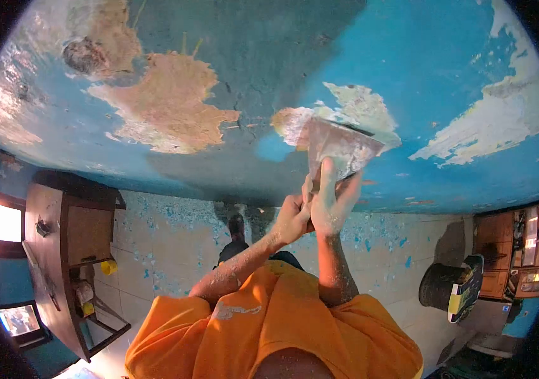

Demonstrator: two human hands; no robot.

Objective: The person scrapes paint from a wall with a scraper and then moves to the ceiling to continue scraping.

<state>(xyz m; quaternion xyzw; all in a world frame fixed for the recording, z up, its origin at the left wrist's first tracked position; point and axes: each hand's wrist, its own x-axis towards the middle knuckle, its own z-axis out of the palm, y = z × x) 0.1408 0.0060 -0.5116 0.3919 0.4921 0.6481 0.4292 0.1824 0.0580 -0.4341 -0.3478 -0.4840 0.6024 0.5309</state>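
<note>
A flat, wide-bladed scraper [344, 146] lies against the blue wall [421, 69], its blade edge at a bare patch [365, 107] where the paint is gone. My right hand [332, 201] is closed round the scraper's lower part, with the thumb up along the blade. Just to the left and lower, my left hand [293, 218] is closed at the handle end, touching my right hand. The handle itself is mostly hidden by my fingers. Pale dust covers both hands and forearms.
More peeled patches show on the wall, at the left [168, 101] and right [503, 120]. Blue paint flakes litter the tiled floor [155, 252]. A wooden cabinet [86, 234] stands at left. At right are a black round container [438, 284] and wooden furniture [493, 237].
</note>
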